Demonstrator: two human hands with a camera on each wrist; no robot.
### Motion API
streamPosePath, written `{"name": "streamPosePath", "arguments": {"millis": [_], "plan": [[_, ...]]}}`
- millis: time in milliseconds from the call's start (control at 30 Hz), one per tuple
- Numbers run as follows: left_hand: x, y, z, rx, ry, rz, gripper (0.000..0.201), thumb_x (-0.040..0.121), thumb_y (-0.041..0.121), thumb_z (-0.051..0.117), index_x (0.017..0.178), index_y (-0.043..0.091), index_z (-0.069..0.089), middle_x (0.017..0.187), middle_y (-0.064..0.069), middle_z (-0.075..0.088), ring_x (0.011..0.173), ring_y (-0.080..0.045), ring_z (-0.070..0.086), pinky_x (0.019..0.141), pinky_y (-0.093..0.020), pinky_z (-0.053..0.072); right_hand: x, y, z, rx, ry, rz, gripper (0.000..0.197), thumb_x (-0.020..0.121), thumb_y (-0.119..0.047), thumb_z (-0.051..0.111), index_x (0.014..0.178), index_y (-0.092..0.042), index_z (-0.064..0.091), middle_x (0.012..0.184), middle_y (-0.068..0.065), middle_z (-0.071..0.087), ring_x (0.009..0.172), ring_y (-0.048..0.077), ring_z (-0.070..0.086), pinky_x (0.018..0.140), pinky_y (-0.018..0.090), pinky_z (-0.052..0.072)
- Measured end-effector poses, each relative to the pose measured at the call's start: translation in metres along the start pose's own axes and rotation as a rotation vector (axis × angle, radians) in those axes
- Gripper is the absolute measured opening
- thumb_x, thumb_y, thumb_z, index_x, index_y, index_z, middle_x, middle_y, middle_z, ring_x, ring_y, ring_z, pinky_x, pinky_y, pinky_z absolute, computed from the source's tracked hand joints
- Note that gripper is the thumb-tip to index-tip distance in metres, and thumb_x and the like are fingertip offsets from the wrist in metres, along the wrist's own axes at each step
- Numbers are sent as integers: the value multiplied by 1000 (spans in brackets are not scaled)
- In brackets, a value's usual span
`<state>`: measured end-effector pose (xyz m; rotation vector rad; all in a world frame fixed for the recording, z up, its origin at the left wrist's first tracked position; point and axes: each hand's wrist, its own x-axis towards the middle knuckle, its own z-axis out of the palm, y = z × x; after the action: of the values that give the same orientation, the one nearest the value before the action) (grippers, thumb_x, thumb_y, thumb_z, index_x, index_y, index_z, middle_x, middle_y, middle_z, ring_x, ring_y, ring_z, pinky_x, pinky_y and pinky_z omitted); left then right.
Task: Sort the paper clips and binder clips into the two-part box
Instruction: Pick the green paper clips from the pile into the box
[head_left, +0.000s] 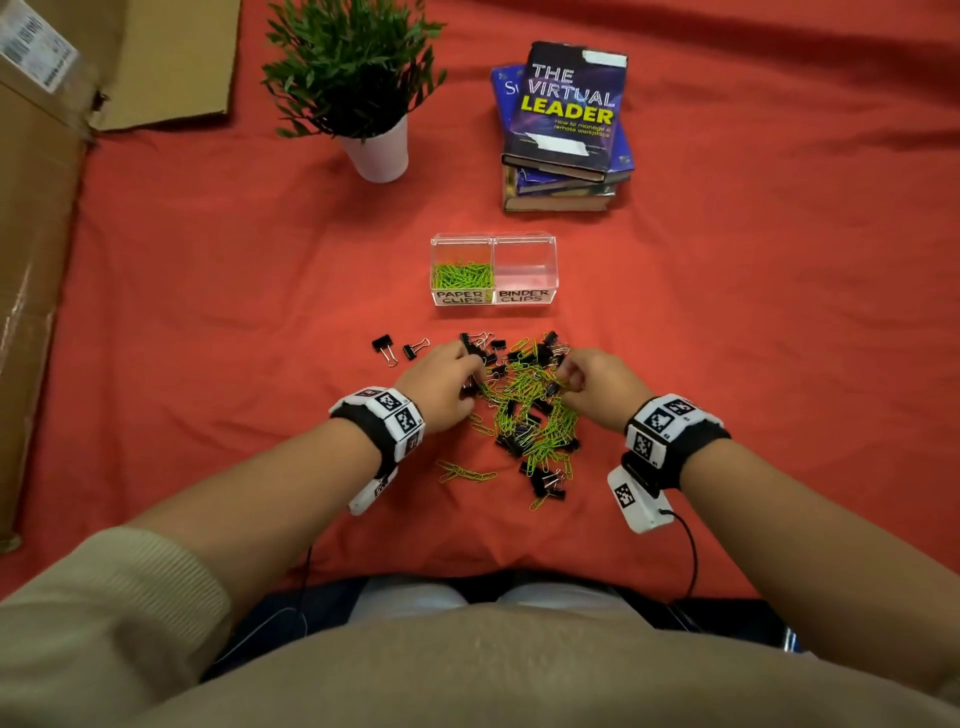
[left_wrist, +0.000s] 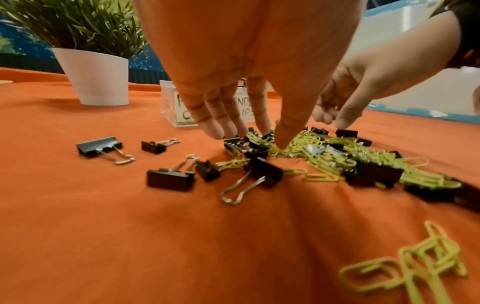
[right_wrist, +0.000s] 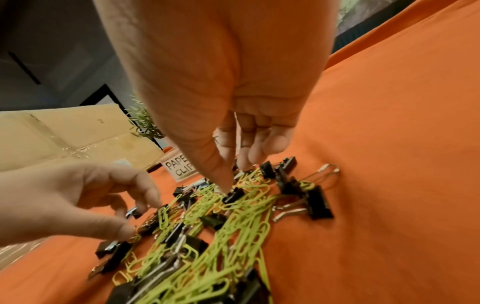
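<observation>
A clear two-part box (head_left: 493, 304) stands beyond the pile. Its left part, labelled PAPER CLIPS, holds green paper clips (head_left: 462, 274); the right part, labelled BINDER CLIPS, looks bare. A mixed pile (head_left: 530, 415) of green paper clips and black binder clips lies on the red cloth. My left hand (head_left: 467, 376) (left_wrist: 253, 139) reaches into the pile's left side, fingertips (left_wrist: 221, 129) and thumb spread on the clips without closing. At the pile's far right, my right hand (head_left: 566, 382) (right_wrist: 232, 185) pinches a small black binder clip (right_wrist: 233, 195) between thumb and forefinger.
Two binder clips (head_left: 384, 347) lie apart to the left of the pile. A short chain of paper clips (head_left: 465, 473) sits near my left wrist. A potted plant (head_left: 374, 150), a stack of books (head_left: 563, 130) and cardboard (head_left: 41, 260) stand further off.
</observation>
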<state>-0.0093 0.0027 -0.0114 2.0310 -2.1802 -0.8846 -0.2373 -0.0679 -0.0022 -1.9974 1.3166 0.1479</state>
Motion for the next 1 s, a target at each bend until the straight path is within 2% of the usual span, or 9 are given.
{"name": "streamPosePath", "arguments": {"millis": [133, 233, 300, 467, 567, 667, 800, 900, 1000], "plan": [[9, 20, 5, -15, 64, 16, 26, 85, 20, 61, 110, 12, 58, 113, -5, 53, 112, -22, 47, 96, -32, 40, 6, -16, 5, -54, 29, -109, 26, 80, -5, 61, 105, -11, 61, 99, -1, 52, 89, 14, 50, 82, 28, 45], [16, 31, 12, 27, 0, 39, 27, 85, 15, 60, 111, 7, 56, 116, -8, 51, 113, -25, 47, 97, -34, 41, 11, -26, 12, -76, 0, -202, 34, 79, -1, 56, 111, -8, 61, 111, 6, 56, 106, 21, 52, 92, 28, 40], [16, 31, 17, 40, -47, 46, 29, 83, 11, 59, 111, 4, 57, 119, -9, 48, 112, -27, 49, 95, -39, 44, 13, -29, 16, -124, -54, -262, 37, 77, 3, 52, 112, -5, 61, 112, 10, 57, 111, 25, 49, 95, 28, 37], [6, 17, 18, 35, -46, 15, 28, 86, 11, 55, 113, 7, 60, 120, -9, 44, 97, -32, 56, 80, -43, 50, 16, -25, 21, -223, -103, -337, 44, 81, 1, 53, 124, -3, 57, 118, 13, 50, 114, 28, 46, 98, 33, 41], [1, 8, 15, -25, -32, 39, 30, 84, 10, 56, 113, 7, 61, 115, -8, 44, 89, -29, 56, 78, -42, 50, 13, -21, 23, -337, -79, -370, 40, 84, -5, 53, 123, -3, 58, 120, 12, 48, 112, 29, 48, 92, 38, 46], [-3, 2, 12, -27, -14, 66, 36, 80, 4, 56, 115, 9, 63, 112, -8, 47, 100, -24, 51, 88, -38, 47, 10, -21, 28, -440, -57, -382, 34, 86, -11, 53, 119, -3, 58, 120, 11, 48, 108, 28, 48, 87, 38, 47], [-1, -3, 12, 6, -7, 23, 34, 83, 2, 54, 114, 12, 64, 111, -7, 52, 110, -25, 50, 95, -38, 44, 13, -19, 35, -426, -19, -376, 20, 89, -5, 53, 107, -2, 61, 111, 10, 51, 100, 28, 51, 80, 42, 49], [2, -3, 11, 43, -13, 8, 25, 86, 4, 56, 109, 9, 64, 113, -10, 54, 112, -28, 50, 96, -37, 43, 17, -17, 35, -356, -28, -319, 17, 91, -9, 54, 105, -2, 60, 107, 10, 51, 99, 26, 51, 84, 39, 48], [2, -3, 11, 171, -31, 21, 20, 90, 11, 54, 109, 6, 60, 116, -11, 52, 113, -29, 49, 95, -39, 43, 16, -20, 24, -182, -30, -216, 17, 93, -19, 53, 103, -7, 61, 102, 2, 50, 96, 17, 49, 89, 32, 46]]}}
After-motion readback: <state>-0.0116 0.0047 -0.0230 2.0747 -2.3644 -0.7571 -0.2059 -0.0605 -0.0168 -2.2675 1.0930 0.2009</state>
